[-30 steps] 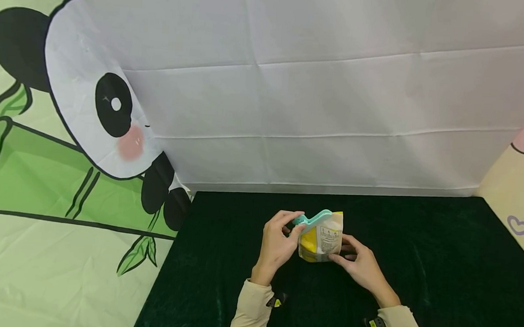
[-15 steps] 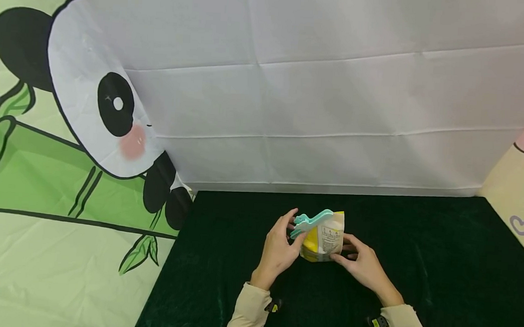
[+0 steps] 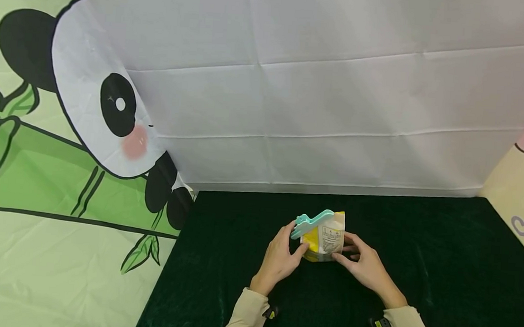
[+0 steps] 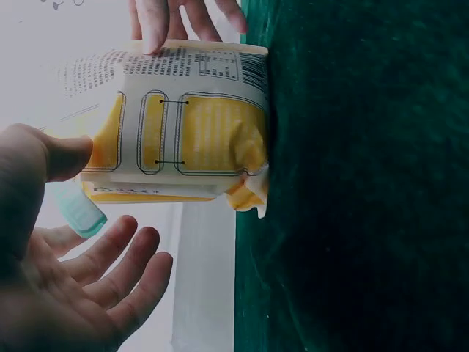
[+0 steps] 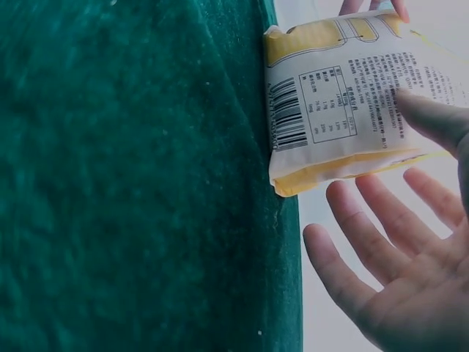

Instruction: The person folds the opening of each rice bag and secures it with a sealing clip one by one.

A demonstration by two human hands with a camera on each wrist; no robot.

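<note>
1. Black velvet-covered table (image 3: 417, 273): bears the snack pouch upright on its base, near the middle of the cloth and somewhat toward the far edge; unchanged in place over the last second.
2. Left hand (image 3: 283, 257): lowered from the teal clip's handle, pinched a second ago, to the pouch's left flank; now relaxed, thumb (image 4: 62, 155) laid against the yellow face, fingers spread and gripping nothing. Judged from this: clip let go and left holding by itself.
3. Right hand (image 3: 364, 265): kept at the pouch's right side throughout; thumb (image 5: 429, 117) resting on the printed panel, fingers (image 5: 352, 249) straight and fanned out, steadying rather than grasping.
4. Snack pouch (image 3: 325, 240): yellow and white, small, plump and slightly crumpled; black outlined bars on the yellow face (image 4: 198, 136); barcode and fine print on the white panel (image 5: 322, 106); bottom seam flat on the cloth.
5. Teal clip (image 3: 312, 220): clamped across the pouch's top edge, tilted, handle end jutting out to the left past the pouch; free of both hands.
</note>
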